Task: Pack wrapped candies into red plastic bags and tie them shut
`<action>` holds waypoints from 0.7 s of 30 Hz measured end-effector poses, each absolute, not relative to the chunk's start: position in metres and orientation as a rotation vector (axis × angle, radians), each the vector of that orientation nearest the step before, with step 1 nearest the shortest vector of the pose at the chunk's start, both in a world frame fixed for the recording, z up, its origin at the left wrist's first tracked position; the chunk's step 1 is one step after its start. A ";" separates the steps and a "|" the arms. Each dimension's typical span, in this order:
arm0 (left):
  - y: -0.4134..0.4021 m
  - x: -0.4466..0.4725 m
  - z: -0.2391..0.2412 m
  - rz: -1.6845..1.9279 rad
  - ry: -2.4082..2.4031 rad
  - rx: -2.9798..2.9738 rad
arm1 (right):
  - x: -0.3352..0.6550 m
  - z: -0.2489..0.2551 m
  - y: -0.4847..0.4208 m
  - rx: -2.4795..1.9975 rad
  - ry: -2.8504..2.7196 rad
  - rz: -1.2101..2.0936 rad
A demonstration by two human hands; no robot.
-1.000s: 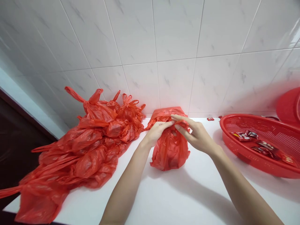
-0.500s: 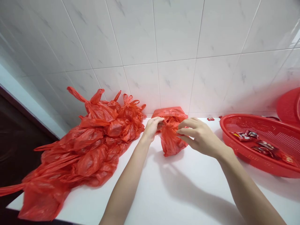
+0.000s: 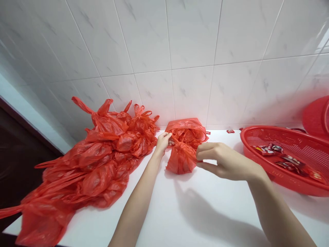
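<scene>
A small filled red plastic bag (image 3: 180,161) rests on the white table (image 3: 195,212) in the middle. My left hand (image 3: 163,141) pinches one of its handles at the upper left. My right hand (image 3: 223,160) pinches the other handle at the right, and the two handles are stretched apart across the bag's top. Right behind it, against the wall, lies another red bag (image 3: 189,132).
A big heap of tied red bags (image 3: 97,161) covers the table's left part up to the left edge. A red mesh basket (image 3: 282,171) holding several small wrapped packets (image 3: 289,159) stands at the right, with a second red basket (image 3: 317,116) behind it. The tiled wall closes the back.
The bag has shrunk into a tighter bundle and come down onto the table. My hands have drawn apart, the right one moving right and toward me with its handle.
</scene>
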State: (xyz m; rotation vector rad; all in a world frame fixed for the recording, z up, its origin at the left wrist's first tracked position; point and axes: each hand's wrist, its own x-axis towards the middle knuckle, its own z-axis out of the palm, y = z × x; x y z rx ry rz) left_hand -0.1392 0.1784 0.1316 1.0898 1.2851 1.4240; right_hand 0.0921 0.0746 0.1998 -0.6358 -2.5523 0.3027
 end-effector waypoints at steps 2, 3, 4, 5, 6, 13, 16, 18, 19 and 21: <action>0.171 -0.137 0.142 1.440 1.239 1.127 | 0.094 0.201 0.079 -0.642 -2.448 0.441; 0.166 -0.135 0.148 1.447 1.192 1.169 | 0.094 0.201 0.082 -0.648 -2.368 0.499; 0.159 -0.132 0.154 1.444 1.129 1.228 | 0.093 0.200 0.085 -0.652 -2.286 0.539; 0.152 -0.130 0.161 1.432 1.036 1.317 | 0.092 0.199 0.087 -0.656 -2.218 0.567; 0.144 -0.126 0.167 1.399 0.931 1.418 | 0.090 0.198 0.089 -0.663 -2.168 0.584; 0.111 -0.109 0.179 1.288 0.632 1.709 | 0.078 0.187 0.096 -0.712 -2.065 0.665; 0.108 -0.104 0.176 1.286 0.654 1.690 | 0.081 0.189 0.094 -0.749 -1.917 0.666; 0.105 -0.100 0.173 1.214 0.716 1.713 | 0.084 0.192 0.092 -0.764 -1.837 0.650; 0.103 -0.097 0.171 1.152 0.744 1.745 | 0.085 0.194 0.090 -0.760 -1.811 0.641; 0.099 -0.091 0.168 0.986 0.757 1.815 | 0.087 0.196 0.086 -0.736 -1.789 0.610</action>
